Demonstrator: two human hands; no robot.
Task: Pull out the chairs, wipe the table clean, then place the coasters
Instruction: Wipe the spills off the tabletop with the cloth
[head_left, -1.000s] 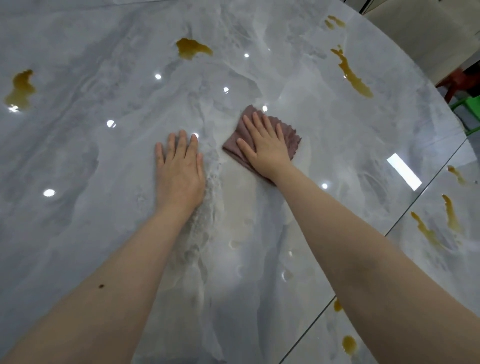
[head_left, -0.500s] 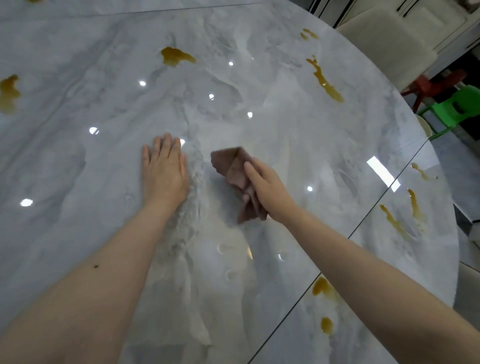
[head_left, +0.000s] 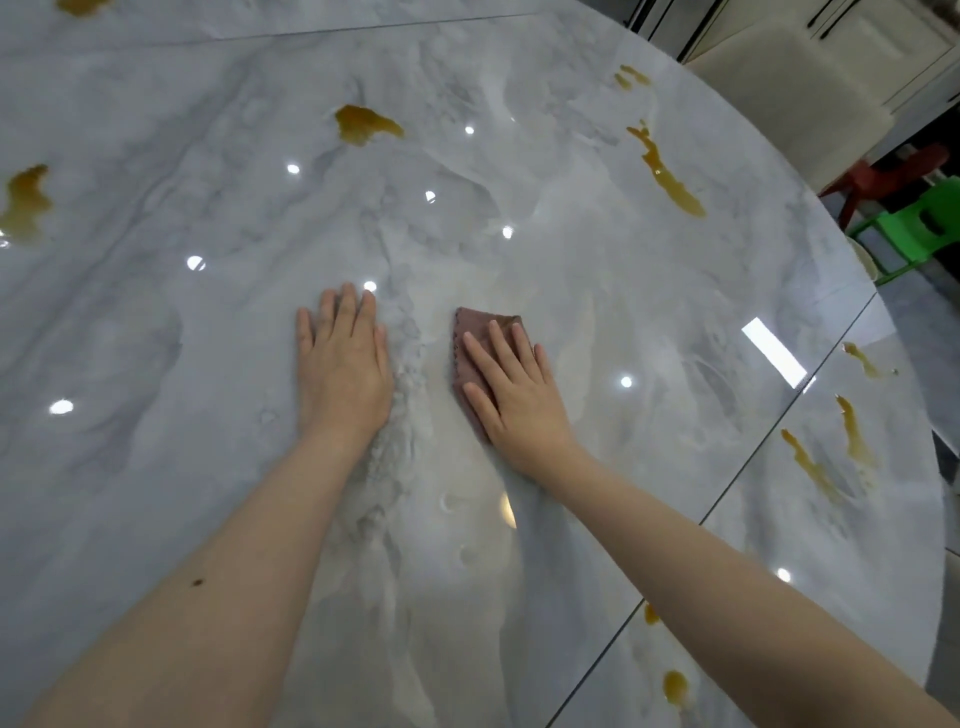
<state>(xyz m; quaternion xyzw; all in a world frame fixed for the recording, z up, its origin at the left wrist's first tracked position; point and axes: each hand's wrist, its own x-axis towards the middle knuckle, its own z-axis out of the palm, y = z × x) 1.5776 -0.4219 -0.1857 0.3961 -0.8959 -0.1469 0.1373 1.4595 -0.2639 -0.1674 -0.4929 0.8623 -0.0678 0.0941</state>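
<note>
Marble table (head_left: 156, 364) fills the frame, edges cut off, no readable writing. Brown spills (head_left: 665, 171) sit far from your hands. Your left hand (head_left: 343, 374) lies flat, fingers straight, holding nothing. Just right of it, your right hand (head_left: 514, 395) presses the cloth (head_left: 470, 332) with straight fingers; cloth mostly hidden.
</note>
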